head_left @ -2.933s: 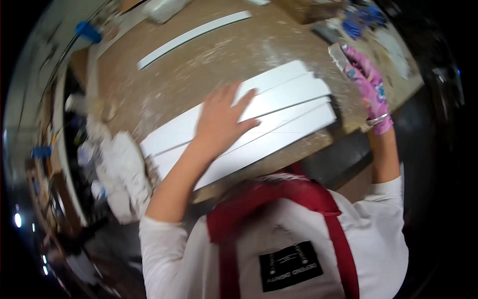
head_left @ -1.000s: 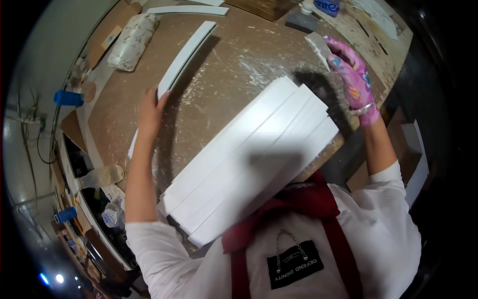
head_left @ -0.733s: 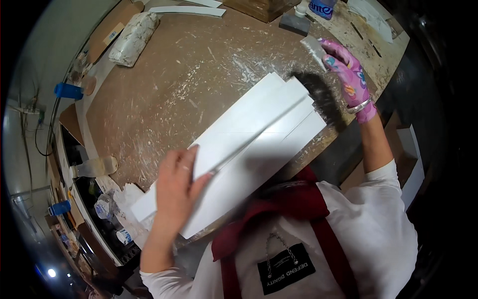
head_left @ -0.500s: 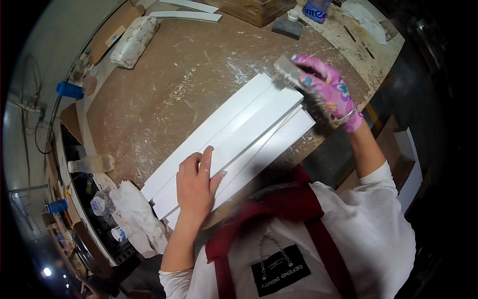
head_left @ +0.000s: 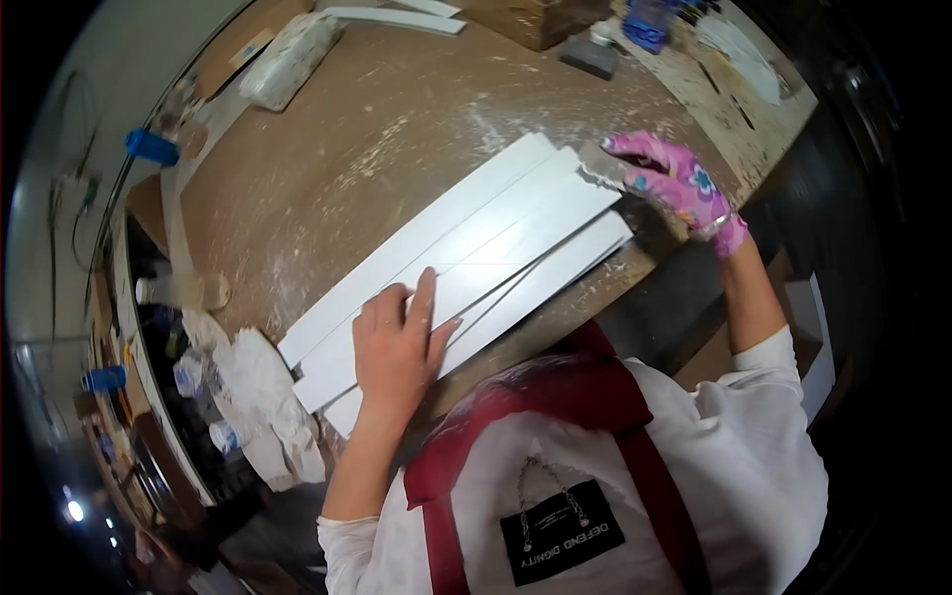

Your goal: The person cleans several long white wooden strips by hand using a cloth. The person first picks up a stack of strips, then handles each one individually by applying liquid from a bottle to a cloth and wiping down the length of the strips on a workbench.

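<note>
Several long white boards (head_left: 481,260) lie overlapping and slightly fanned on the brown worktable (head_left: 327,178). My bare left hand (head_left: 395,342) rests flat on them near their left end, fingers stretched out and slightly apart. At the boards' far right end is my right hand (head_left: 674,180), in a pink flowered glove. Its fingers and thumb close round a greyish block with a ragged, bristly-looking edge (head_left: 599,167), whose kind I cannot make out. That edge is at the board ends; whether it touches them is unclear.
A white-wrapped bundle (head_left: 293,61) and white strips (head_left: 397,18) lie at the back. A dark grey block (head_left: 588,58), a blue bottle (head_left: 650,25) and a wooden box (head_left: 516,20) stand far right. Crumpled white cloth (head_left: 266,397) and a clear bottle (head_left: 188,292) are at left.
My right hand has brought the greyish block a little nearer along the board ends. The boards have shifted slightly against each other. My left hand still lies on them.
</note>
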The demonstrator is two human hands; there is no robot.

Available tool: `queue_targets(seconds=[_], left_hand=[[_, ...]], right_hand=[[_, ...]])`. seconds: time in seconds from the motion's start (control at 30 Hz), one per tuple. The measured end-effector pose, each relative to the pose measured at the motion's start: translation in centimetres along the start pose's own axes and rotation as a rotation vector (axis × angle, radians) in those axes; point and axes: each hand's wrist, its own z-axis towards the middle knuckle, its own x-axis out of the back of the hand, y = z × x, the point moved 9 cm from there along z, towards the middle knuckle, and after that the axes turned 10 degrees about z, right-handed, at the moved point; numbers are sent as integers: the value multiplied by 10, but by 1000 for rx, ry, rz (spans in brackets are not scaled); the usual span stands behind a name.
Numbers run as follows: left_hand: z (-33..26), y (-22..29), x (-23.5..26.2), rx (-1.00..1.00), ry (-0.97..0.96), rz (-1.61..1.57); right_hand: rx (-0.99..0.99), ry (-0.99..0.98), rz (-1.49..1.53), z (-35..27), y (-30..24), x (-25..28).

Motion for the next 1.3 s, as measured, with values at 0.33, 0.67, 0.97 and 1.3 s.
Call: queue_targets(seconds=[0.33,0.67,0.97,1.3], left_hand=[[-13,6,-6,-17,19,-65],[-24,8,-39,42,8,-383],[-6,-4,-5,1,-20,-114],[38,-30,-14,-45,-303,-369]], right_hand=[[433,-129,-449,82,-93,-60],[929,-1165,-461,39,-205,-419],[996,-659,-176,120,-215,-277],[253,63,70,93,-98,1]])
